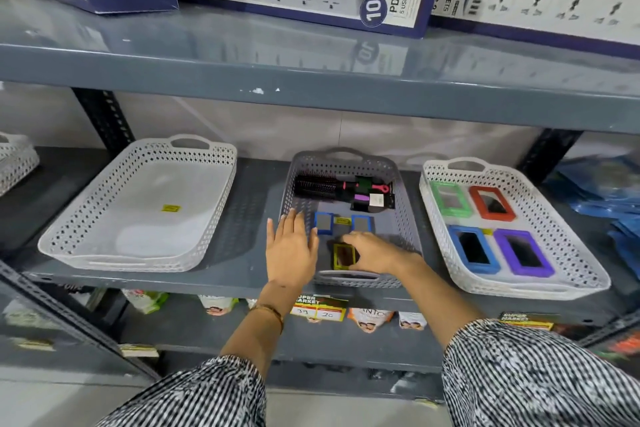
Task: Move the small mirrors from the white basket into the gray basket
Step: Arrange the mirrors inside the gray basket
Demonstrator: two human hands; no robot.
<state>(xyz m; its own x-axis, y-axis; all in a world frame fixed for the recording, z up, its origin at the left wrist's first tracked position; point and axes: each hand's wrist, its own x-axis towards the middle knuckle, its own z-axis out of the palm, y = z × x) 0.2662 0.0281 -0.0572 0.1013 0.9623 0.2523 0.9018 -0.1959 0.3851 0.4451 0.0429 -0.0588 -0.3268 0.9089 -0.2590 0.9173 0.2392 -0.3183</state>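
Reaching into the gray basket (401, 218), the right hand (375, 253) closes its grip on a yellow-framed mirror (343, 256) near the front wall, while the left hand (291, 246) lies flat, fingers spread, holding nothing. Beyond them sit two blue-framed mirrors (323, 222), then a hairbrush (317, 186). The white basket (433, 204) to the right holds four larger framed mirrors.

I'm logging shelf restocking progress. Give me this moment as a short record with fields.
gray basket: two blue small mirrors, hairbrush
right hand: setting yellow mirror in the gray basket
left hand: open, flat over the basket's left edge
left white basket: only a yellow sticker
right white basket: four larger framed mirrors: green, red, blue, purple
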